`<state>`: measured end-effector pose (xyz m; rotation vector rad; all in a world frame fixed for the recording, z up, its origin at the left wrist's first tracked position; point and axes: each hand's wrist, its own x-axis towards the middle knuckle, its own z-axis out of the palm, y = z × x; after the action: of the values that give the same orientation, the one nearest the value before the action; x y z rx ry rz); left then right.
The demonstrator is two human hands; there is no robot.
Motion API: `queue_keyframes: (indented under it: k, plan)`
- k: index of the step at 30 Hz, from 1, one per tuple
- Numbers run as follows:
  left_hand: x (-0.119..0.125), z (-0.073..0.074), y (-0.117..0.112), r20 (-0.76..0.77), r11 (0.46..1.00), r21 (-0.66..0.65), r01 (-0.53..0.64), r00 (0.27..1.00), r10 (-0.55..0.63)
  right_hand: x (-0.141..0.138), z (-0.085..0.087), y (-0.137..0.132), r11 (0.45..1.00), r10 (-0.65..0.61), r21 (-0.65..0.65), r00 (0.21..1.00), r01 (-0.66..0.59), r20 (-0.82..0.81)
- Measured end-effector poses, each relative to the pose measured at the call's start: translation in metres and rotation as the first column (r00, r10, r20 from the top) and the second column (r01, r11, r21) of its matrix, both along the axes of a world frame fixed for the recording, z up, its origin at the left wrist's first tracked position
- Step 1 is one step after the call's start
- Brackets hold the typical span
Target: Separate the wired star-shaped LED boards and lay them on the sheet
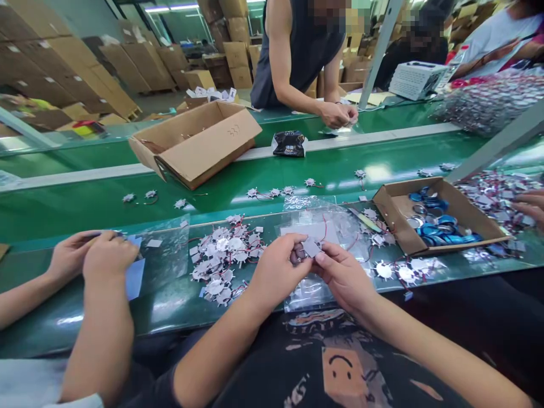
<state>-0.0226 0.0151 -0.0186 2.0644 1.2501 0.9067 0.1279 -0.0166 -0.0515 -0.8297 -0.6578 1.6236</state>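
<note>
Both hands meet in the middle, above a clear plastic bag (308,292). My left hand (278,266) is closed, its fingertips pinching a small flat grey-white square piece (311,247). My right hand (346,275) grips the same piece from the other side, thumb at its lower edge. Whatever lies behind the square is hidden by my fingers. To the left is a pile of white, gear-shaped parts (223,243) with thin red wires. A few more such parts (407,274) lie to the right of my right hand.
A shallow cardboard box (467,242) holds blue-rimmed discs (446,229). A knife-like tool (366,220) lies beside it. A co-worker's hands (104,252) are at the left. Beyond lie a green belt (204,212), a larger carton (208,148) and a black packet (289,144).
</note>
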Motion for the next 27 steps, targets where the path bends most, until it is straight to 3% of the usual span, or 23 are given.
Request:
queue_keyframes:
  k: [10, 16, 22, 27]
  plan:
    - [0.011, -0.001, -0.001, -0.051, 1.000, 0.027, -0.006, 0.999, 0.007, -0.005, 0.000, -0.002, 0.995, -0.093, -0.026, 0.994, 0.091, -0.056]
    - [0.008, -0.003, 0.007, -0.044, 1.000, -0.029, -0.007, 0.999, 0.006, 0.005, -0.001, 0.002, 0.992, -0.059, -0.114, 0.998, 0.057, -0.010]
    - [0.009, -0.005, 0.007, -0.052, 0.999, 0.039, 0.006, 0.999, -0.004, 0.007, 0.000, 0.005, 0.994, 0.028, -0.104, 0.998, -0.022, 0.055]
    - [0.012, -0.008, 0.004, -0.065, 0.997, 0.075, 0.017, 0.998, -0.012, -0.004, -0.001, 0.008, 0.995, -0.034, -0.092, 0.998, 0.038, 0.053]
